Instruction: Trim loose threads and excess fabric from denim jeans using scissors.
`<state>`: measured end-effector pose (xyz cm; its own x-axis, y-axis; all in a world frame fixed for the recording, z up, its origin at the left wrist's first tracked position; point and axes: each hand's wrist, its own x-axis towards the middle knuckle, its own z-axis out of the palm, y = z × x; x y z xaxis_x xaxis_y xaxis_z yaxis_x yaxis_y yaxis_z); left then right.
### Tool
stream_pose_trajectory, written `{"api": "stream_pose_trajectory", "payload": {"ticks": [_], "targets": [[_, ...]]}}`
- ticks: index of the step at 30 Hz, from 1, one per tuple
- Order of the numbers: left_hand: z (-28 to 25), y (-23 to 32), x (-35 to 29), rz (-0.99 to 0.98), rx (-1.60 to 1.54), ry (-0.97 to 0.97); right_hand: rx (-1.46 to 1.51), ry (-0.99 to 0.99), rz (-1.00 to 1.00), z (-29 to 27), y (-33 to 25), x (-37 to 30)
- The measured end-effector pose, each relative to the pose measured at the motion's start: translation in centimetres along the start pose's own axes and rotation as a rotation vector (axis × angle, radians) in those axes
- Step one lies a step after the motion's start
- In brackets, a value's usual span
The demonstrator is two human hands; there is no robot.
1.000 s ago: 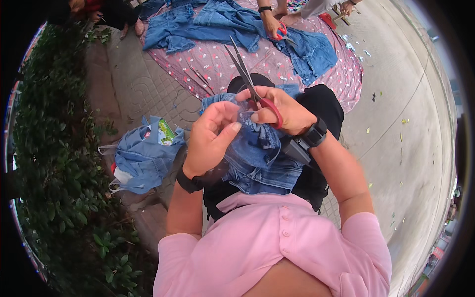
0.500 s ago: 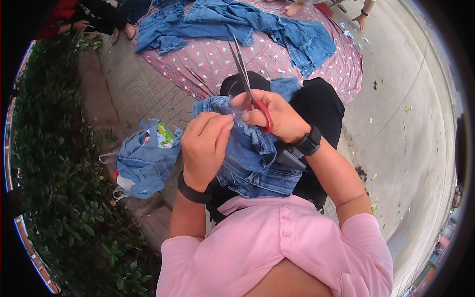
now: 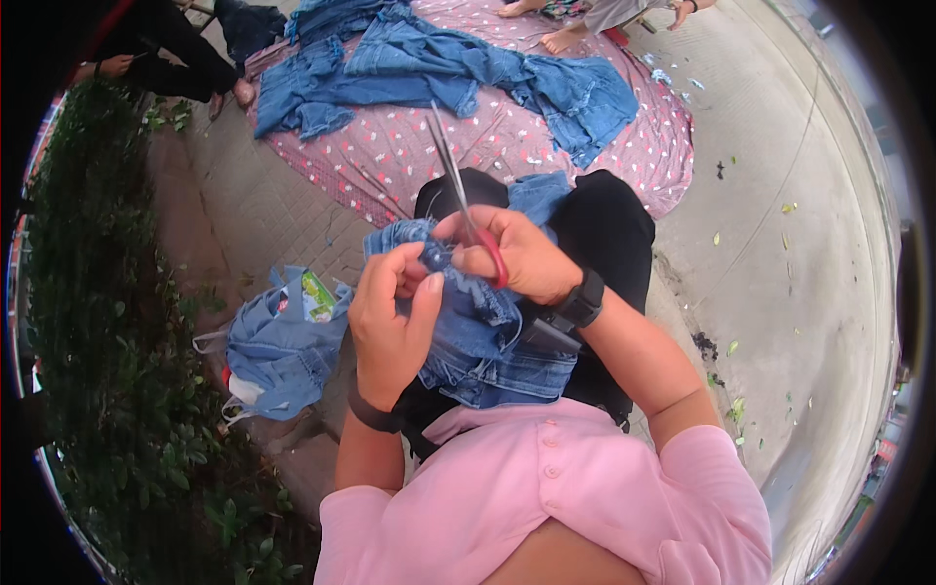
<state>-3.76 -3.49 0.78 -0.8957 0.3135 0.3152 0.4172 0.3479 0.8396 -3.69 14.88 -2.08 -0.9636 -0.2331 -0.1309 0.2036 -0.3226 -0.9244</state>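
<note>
A pair of red-handled scissors (image 3: 495, 261) rests in my right hand (image 3: 531, 255), its blades tilted up and away to the left. The thumb and fingertips of that hand also pinch the frayed edge of a blue denim garment (image 3: 487, 366) lying across my lap. My left hand (image 3: 393, 317) is beside the same frayed edge, thumb and forefinger apart, fingertips close to the loose threads. Whether a thin thread lies between them is too fine to see.
Ahead, more denim garments (image 3: 439, 73) lie on a pink patterned cloth (image 3: 341, 161). A denim bag (image 3: 283, 341) with a green packet sits on the paving to my left, by a hedge (image 3: 107, 322). Other people's legs (image 3: 175, 58) and bare feet (image 3: 567, 39) show at the far side.
My left finger and thumb have parted from a pinch at the frayed edge. The view has shifted slightly; the right hand keeps the scissors and the denim.
</note>
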Motion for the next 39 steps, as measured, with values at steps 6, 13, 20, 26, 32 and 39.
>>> {"api": "stream_pose_trajectory", "payload": {"ticks": [6,13,20,26,32,39], "targets": [[0.6,0.6,-0.5,0.013,0.224,0.032,0.147,-0.027,0.036,0.7,1.8,0.3],[0.9,-1.0,-1.1,0.141,0.452,0.122,0.055,0.066,-0.059,1.9,2.0,0.3],[1.3,-1.0,-1.7,0.121,0.428,0.205,0.038,0.048,-0.106,1.9,2.4,0.2],[1.9,-0.4,-1.8,0.172,0.489,0.207,-0.188,0.124,-0.116,2.0,1.9,-0.6],[1.2,0.2,-2.3,0.088,0.477,0.13,-0.241,0.102,-0.127,2.1,2.4,-1.1],[1.1,-1.2,-2.3,-0.078,0.168,0.096,-0.173,0.136,-0.148,1.7,2.8,-0.6]]}}
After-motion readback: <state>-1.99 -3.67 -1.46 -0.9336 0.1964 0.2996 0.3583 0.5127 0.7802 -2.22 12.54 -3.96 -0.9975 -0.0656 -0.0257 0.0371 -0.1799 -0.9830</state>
